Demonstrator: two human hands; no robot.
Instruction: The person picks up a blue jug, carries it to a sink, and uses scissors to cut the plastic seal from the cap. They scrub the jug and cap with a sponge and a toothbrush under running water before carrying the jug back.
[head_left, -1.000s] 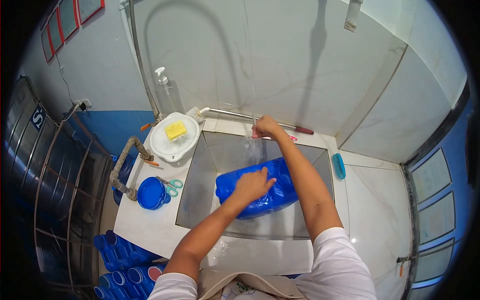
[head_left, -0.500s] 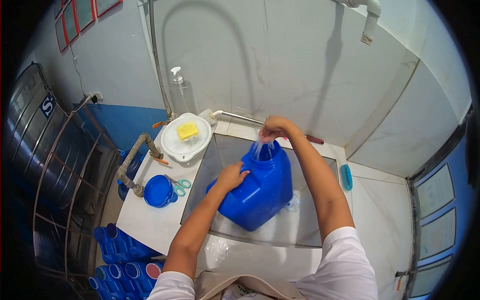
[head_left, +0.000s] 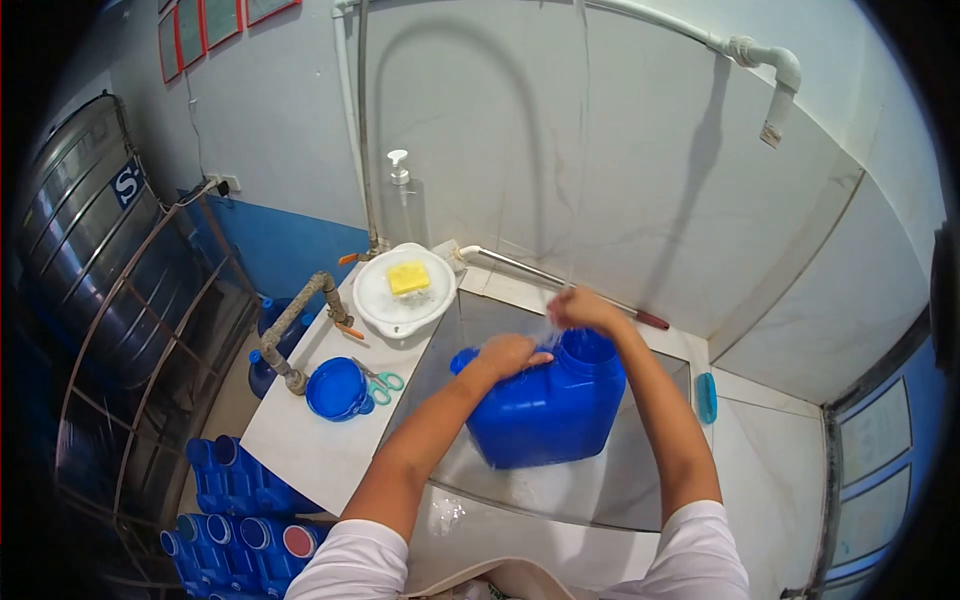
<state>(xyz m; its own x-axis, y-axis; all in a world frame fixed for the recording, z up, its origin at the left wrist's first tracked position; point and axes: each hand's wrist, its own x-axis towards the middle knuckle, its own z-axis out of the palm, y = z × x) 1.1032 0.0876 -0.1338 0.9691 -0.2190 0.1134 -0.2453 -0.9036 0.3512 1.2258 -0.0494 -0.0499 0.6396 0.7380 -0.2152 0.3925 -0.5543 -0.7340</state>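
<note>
Righted blue jug (head_left: 545,415) inside sink (head_left: 625,485), likely steadier, clasping it with left hand (head_left: 507,355), right hand (head_left: 587,308) near mouth (head_left: 590,347), finger spread unclear.

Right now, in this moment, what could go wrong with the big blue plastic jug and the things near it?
The large blue plastic jug looks wet, so it might slip from the left hand.
Water is splashing by the right hand at the open mouth; some could miss the jug.
The teal-handled scissors lie beside the grey sink, close to the left forearm; a sideways swing might knock them in.
</note>
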